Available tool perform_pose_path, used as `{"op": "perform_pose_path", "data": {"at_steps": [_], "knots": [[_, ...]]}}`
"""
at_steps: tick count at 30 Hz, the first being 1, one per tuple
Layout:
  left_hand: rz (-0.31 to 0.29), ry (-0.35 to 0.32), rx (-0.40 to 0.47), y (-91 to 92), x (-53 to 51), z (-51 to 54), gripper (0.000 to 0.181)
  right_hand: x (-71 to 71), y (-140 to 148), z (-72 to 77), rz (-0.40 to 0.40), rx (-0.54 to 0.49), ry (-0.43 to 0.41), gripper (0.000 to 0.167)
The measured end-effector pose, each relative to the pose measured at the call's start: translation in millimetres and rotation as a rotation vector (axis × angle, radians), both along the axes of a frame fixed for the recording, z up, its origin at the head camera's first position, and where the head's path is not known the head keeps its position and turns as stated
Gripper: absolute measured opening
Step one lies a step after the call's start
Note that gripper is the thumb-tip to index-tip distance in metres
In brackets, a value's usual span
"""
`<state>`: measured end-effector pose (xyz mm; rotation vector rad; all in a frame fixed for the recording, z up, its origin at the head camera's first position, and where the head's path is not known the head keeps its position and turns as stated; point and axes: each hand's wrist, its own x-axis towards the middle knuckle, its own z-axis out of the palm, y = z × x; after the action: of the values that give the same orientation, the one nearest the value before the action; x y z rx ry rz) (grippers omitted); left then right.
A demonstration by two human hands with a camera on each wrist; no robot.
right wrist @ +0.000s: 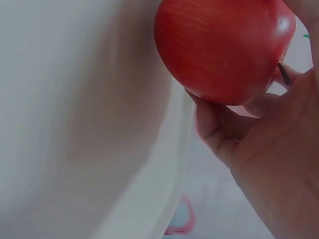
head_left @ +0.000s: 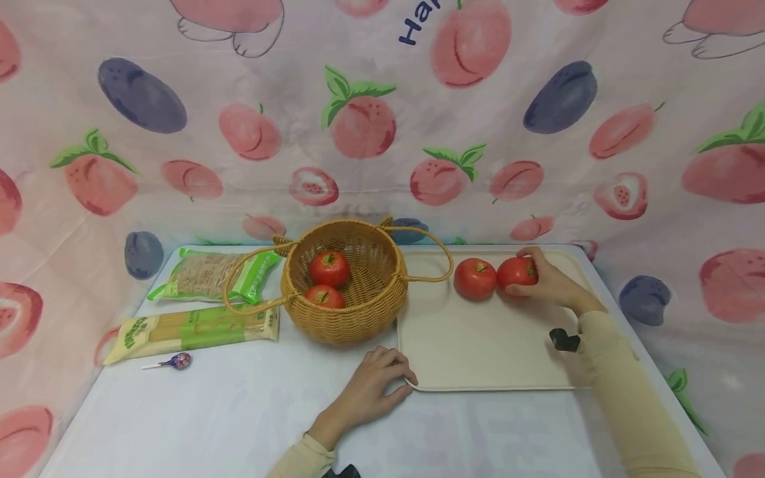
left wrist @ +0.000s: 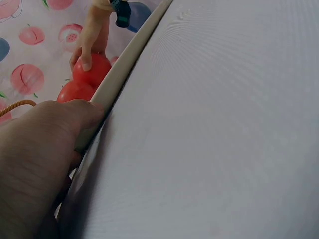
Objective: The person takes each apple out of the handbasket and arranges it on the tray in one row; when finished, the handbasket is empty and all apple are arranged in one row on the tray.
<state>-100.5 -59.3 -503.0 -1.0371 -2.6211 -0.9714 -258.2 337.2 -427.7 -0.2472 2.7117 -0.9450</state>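
Note:
At the back of a cream tray (head_left: 490, 352), my right hand (head_left: 552, 282) grips a red tomato (head_left: 515, 276) from its right side. The right wrist view shows that tomato (right wrist: 224, 50) close up, with fingers curled round it above the tray's rim (right wrist: 172, 164). Touching it on the left is another tomato (head_left: 475, 279). My left hand (head_left: 376, 388) holds the tray's near left corner; in the left wrist view its thumb (left wrist: 82, 112) lies on the rim, and the fingers are mostly hidden. Left of the tray stands a wicker basket (head_left: 346, 325) with two tomatoes (head_left: 330, 267) inside.
The basket's right handle (head_left: 445, 255) reaches over the tray's back left corner. Further left lie a green-edged clear bag (head_left: 206, 275), a long yellow-green packet (head_left: 197, 328) and a wrapped lollipop (head_left: 180, 360). A fruit-print cloth (head_left: 364, 166) hangs behind the white table.

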Motion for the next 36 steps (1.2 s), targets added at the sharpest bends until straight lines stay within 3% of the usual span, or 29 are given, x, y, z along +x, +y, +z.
{"op": "perform_pose_path", "data": {"at_steps": [11, 19, 25, 36], "knots": [[-0.002, -0.007, 0.011, 0.4, 1.8, 1.3, 0.007, 3.3, 0.8, -15.1, -0.041, 0.03, 0.053, 0.09], [-0.004, 0.011, 0.011, 0.3, 1.2, 0.7, 0.008, 1.1, 2.0, -18.0, -0.023, -0.006, 0.079, 0.093], [-0.007, 0.017, 0.003, 0.2, 0.8, -0.9, 0.008, 0.6, 1.5, -20.5, -0.056, -0.028, 0.063, 0.101], [-0.006, 0.024, 0.007, 0.3, -0.1, -1.6, 0.008, 4.0, -0.7, -22.7, -0.057, -0.033, 0.049, 0.095]]}}
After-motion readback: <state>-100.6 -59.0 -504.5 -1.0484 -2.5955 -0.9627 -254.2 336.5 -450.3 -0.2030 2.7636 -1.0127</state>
